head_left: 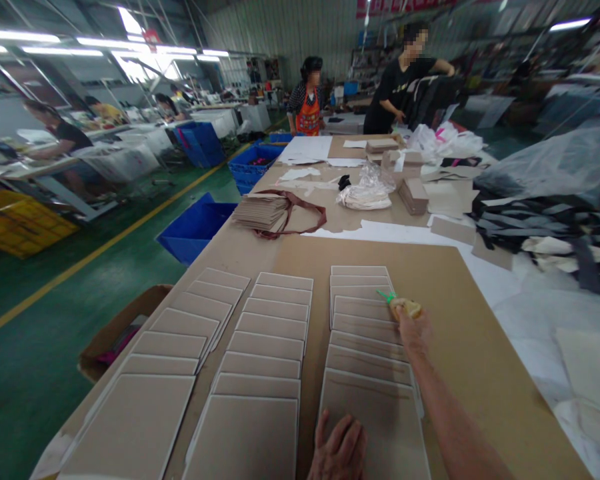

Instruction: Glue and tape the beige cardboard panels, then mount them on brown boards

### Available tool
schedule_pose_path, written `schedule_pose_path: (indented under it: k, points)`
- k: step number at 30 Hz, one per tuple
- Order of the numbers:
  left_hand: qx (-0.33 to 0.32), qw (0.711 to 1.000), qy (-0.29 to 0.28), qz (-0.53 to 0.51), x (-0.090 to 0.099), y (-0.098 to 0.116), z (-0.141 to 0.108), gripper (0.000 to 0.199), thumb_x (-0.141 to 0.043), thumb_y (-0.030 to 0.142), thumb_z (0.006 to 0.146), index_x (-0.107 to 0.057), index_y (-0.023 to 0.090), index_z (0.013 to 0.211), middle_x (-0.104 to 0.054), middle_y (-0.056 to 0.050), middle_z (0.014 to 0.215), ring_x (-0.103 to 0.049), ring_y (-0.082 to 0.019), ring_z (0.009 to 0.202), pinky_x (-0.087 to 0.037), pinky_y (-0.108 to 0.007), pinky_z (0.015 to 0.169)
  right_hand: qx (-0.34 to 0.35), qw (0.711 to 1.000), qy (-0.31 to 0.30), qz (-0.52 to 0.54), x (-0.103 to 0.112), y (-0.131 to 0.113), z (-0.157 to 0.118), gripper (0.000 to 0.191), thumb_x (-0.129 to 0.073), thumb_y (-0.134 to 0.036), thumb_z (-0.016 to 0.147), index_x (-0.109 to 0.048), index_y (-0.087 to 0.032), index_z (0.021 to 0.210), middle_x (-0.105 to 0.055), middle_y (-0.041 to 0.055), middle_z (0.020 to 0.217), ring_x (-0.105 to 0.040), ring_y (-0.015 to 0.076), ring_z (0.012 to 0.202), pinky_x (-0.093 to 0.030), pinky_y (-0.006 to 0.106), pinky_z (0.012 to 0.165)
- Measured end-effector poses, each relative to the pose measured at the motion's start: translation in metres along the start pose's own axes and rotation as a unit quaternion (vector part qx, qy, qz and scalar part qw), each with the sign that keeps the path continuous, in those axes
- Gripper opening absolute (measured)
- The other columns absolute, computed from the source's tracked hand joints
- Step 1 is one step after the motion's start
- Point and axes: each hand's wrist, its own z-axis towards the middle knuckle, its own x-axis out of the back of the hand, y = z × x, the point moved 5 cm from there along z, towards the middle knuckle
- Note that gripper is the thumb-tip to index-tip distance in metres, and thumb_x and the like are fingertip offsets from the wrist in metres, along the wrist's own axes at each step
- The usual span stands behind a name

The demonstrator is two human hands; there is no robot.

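Observation:
My right hand [411, 325] is wrapped round a yellowish squeeze bottle [405, 308] with a thin green nozzle, its tip over the upper panels of the right row. Overlapping grey-brown panels with white edges lie in three rows: a left row [130, 413], a middle row [250, 433] and a right row [380, 427]. Dark wet-looking streaks cross several panels of the right row. My left hand [339, 448] rests with fingers spread on the nearest panel of that row.
Under the panels lies a brown board [450, 287] on the long table. Further along are a stack of panels with a brown strap [300, 212], a plastic-wrapped bundle [365, 193] and black-and-grey fabric [550, 220]. Blue bins [195, 230] stand left. Two people stand at the far end.

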Motion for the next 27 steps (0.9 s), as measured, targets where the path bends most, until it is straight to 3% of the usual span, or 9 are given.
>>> schedule_pose_path:
  k: [9,17,27]
  points:
    - [-0.012,1.000,0.010,-0.004,-0.003,0.001,-0.004,0.030,-0.052,0.038,0.085,-0.068,0.022,0.105,-0.068,-0.002,0.106,-0.055,-0.019,0.103,0.000,-0.056,0.119,0.017,0.998,-0.041,-0.041,-0.025,-0.028,-0.028,0.050,-0.057,-0.057,0.071,-0.059,-0.018,0.101,-0.068,0.0096,0.088,-0.061,0.0246,0.074,-0.044,0.032,0.065]
    - [-0.004,1.000,0.029,0.005,-0.002,-0.001,-0.001,0.021,-0.052,0.030,0.086,-0.068,0.023,0.097,-0.068,0.000,0.102,-0.056,-0.016,0.099,-0.001,-0.055,0.120,0.014,0.994,-0.083,-0.072,-0.037,-0.057,-0.054,0.047,-0.058,-0.054,0.073,-0.058,-0.019,0.104,-0.069,0.0115,0.089,-0.063,0.0281,0.080,-0.043,0.033,0.068]
    - [0.004,0.999,0.035,0.012,-0.003,0.000,-0.005,0.022,-0.054,0.032,0.085,-0.068,0.024,0.101,-0.068,-0.001,0.100,-0.058,-0.017,0.099,-0.006,-0.055,0.119,0.024,0.994,-0.108,-0.017,-0.059,-0.068,-0.072,0.040,-0.060,-0.051,0.072,-0.058,-0.021,0.098,-0.067,0.0085,0.083,-0.063,0.0260,0.077,-0.043,0.031,0.065]
